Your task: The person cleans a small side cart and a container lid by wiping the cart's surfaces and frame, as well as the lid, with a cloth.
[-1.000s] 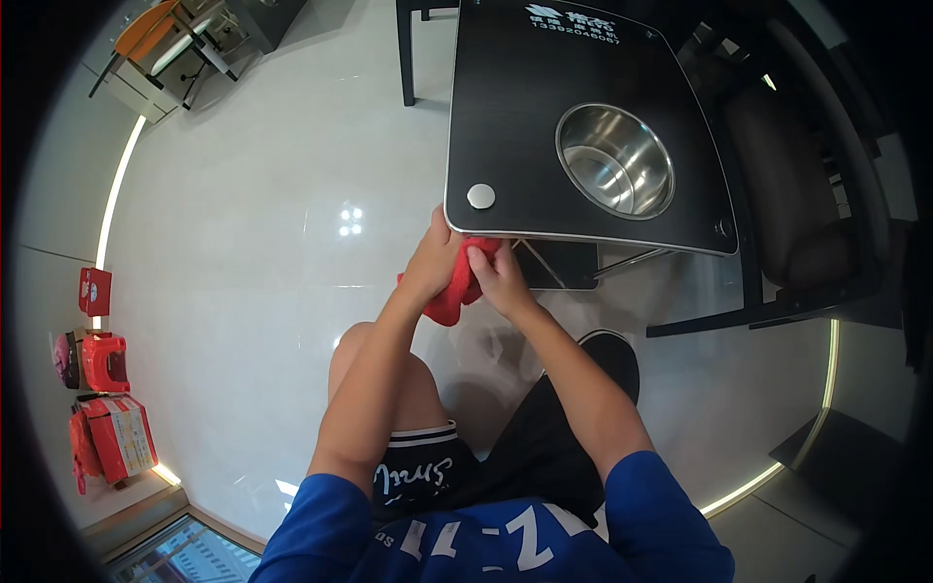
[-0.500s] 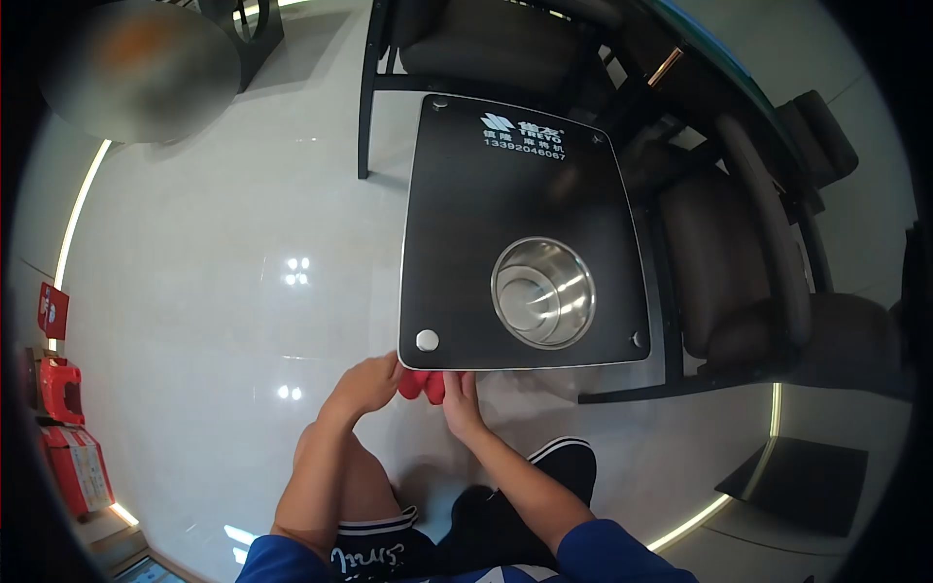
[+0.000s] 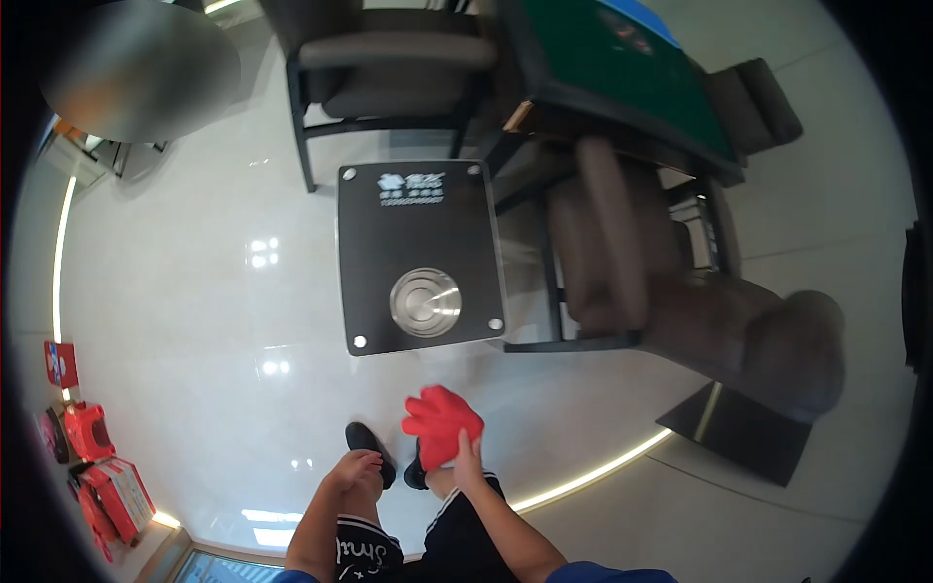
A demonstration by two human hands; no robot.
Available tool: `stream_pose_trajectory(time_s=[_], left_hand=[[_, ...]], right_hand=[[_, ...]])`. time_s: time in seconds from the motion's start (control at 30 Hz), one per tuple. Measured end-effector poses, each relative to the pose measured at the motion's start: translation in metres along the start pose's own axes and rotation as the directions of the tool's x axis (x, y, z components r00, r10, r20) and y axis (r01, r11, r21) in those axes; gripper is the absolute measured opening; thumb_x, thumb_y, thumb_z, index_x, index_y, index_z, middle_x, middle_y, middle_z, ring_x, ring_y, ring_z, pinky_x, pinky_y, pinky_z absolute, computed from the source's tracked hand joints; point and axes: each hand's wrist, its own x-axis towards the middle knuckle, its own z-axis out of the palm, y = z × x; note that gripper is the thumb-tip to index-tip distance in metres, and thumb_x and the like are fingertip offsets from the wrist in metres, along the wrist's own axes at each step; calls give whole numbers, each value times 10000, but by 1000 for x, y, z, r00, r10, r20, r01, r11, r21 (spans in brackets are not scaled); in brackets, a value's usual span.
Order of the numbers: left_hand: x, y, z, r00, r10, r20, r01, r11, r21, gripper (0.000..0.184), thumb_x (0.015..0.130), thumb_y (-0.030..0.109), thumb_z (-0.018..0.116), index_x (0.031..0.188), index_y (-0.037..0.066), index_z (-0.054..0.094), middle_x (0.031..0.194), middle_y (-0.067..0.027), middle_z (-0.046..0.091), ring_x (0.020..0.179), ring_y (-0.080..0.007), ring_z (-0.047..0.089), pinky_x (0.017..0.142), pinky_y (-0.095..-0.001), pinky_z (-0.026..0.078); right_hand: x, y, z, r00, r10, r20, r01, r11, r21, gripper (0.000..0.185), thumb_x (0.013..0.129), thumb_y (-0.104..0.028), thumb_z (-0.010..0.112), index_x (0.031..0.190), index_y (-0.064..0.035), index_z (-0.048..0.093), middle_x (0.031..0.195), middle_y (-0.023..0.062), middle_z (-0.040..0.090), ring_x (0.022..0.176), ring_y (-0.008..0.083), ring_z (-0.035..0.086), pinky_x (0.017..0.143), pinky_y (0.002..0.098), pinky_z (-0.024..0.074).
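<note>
My right hand [image 3: 468,464] grips a red glove [image 3: 442,420] by its lower right edge, with its stubby fingers pointing up and left. It is held above my right foot, short of the small black side table [image 3: 408,248]. My left hand [image 3: 356,470] is over my left shoe [image 3: 369,439], apart from the glove. Its fingers are curled together, and a little red shows at their tips; what they hold, if anything, I cannot make out. Set in the side table's top is a round steel cup holder [image 3: 425,303].
Brown padded chairs [image 3: 398,68] [image 3: 612,243] stand behind and right of the side table. Beyond them is a green-topped table [image 3: 632,97]. Red boxes and goods [image 3: 117,496] line the left side. A dark mat [image 3: 743,437] lies at right.
My hands have drawn back from the side table's near edge and parted. The glove has come out from beside the edge into full view in my right hand. The camera view has pulled back.
</note>
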Motion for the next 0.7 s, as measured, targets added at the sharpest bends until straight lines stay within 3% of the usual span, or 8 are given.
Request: stream_pose_trajectory(time_s=[0.1, 0.2, 0.23, 0.27, 0.3, 0.43, 0.6, 0.7], left_hand=[[-72, 26, -2, 984, -8, -180, 27, 994, 107, 376, 916, 307, 490, 1102, 3, 611, 985, -136, 667, 840, -227, 654, 697, -355, 520], [-111, -8, -59, 930, 129, -344, 83, 837, 540, 390, 884, 299, 478, 1041, -25, 625, 902, -191, 679, 773, -239, 668, 662, -379, 521], [-125, -22, -83, 932, 52, -359, 168, 814, 555, 389, 880, 307, 476, 1034, -13, 635, 895, -171, 685, 777, -236, 673, 694, -371, 523], [-141, -22, -102, 958, -62, -279, 256, 620, 741, 382, 874, 307, 491, 1099, 24, 614, 1022, -169, 667, 897, -257, 654, 794, -393, 505], [-165, -18, -112, 999, 37, -36, 13, 504, 864, 378, 920, 305, 482, 1158, 25, 571, 920, -111, 676, 716, -205, 651, 562, -362, 519], [-147, 75, 7, 989, 133, 69, -109, 316, 943, 377, 932, 311, 462, 1168, 35, 563, 956, -109, 665, 778, -203, 636, 618, -360, 507], [-150, 86, 213, 975, 116, 188, -200, 99, 975, 376, 953, 321, 429, 1185, 52, 550, 1016, -105, 647, 882, -200, 611, 713, -356, 486], [-154, 133, 296, 966, 85, 244, -236, -100, 967, 375, 965, 327, 410, 1195, 62, 542, 1052, -103, 637, 943, -198, 597, 770, -353, 474]], right_hand=[[-70, -61, -82, 999, -4, -45, 3, 1000, -9, 512, 980, -331, 449, 1361, -6, 345, 1330, 132, 465, 1200, 200, 459, 1028, 322, 351], [-112, -79, -172, 983, -148, -110, 174, 939, 296, 420, 985, -235, 455, 1349, -57, 344, 1274, 105, 499, 1125, 186, 515, 970, 339, 412], [-130, -99, -195, 979, -128, -159, 180, 907, 380, 425, 981, -232, 466, 1350, -64, 337, 1274, 104, 497, 1115, 198, 522, 958, 350, 427], [-144, -112, -223, 962, -158, -222, 224, 922, 316, 430, 980, -226, 468, 1354, -69, 327, 1277, 105, 491, 1106, 206, 527, 949, 359, 437], [-165, -146, -243, 954, -200, -225, 269, 901, 340, 434, 981, -218, 463, 1360, -65, 316, 1281, 101, 487, 1135, 194, 509, 970, 356, 421], [-204, -198, -360, 888, -340, -309, 391, 913, 119, 418, 985, -193, 437, 1359, -44, 320, 1291, 91, 480, 1180, 176, 465, 1027, 325, 351], [-228, -251, -527, 854, -371, -365, 439, 890, 121, 432, 980, -179, 437, 1367, -17, 336, 1320, 91, 460, 1201, 180, 442, 1037, 310, 324], [-259, -285, -607, 729, -508, -459, 633, 756, 168, 447, 985, -188, 416, 1385, -14, 317, 1360, 103, 432, 1242, 202, 420, 1062, 342, 298]])
